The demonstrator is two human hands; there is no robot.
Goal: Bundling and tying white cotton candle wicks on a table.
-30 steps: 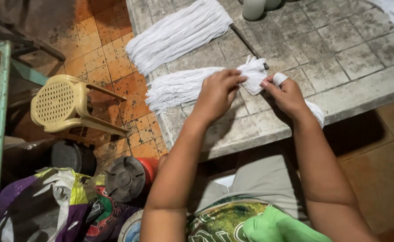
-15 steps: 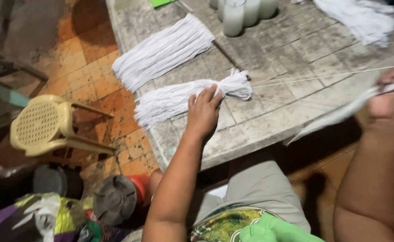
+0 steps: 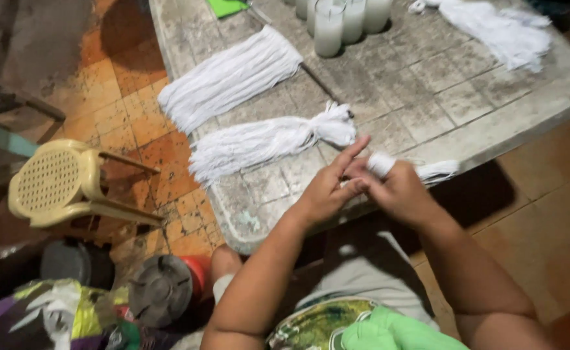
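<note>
A tied bundle of white cotton strands (image 3: 265,140) lies on the grey stone table (image 3: 427,84), its knotted head to the right. My two hands meet just in front of it, at the table's near edge. My right hand (image 3: 395,191) has white string wound around its fingers, and a loose white tail (image 3: 437,170) trails to the right. My left hand (image 3: 327,188) touches the right hand's fingers with its own fingers spread, pinching at the string.
A second, untied white bundle (image 3: 226,76) on a thin rod lies further back. Several glass candles (image 3: 333,23) stand at the rear, another white bundle (image 3: 499,29) at the far right. A cream plastic chair (image 3: 61,185), bags and a round lid (image 3: 162,288) crowd the tiled floor at left.
My right hand swung back in from the far right, where it pulled the string taut, to the table edge. My left hand let go of the tied bundle and joined it.
</note>
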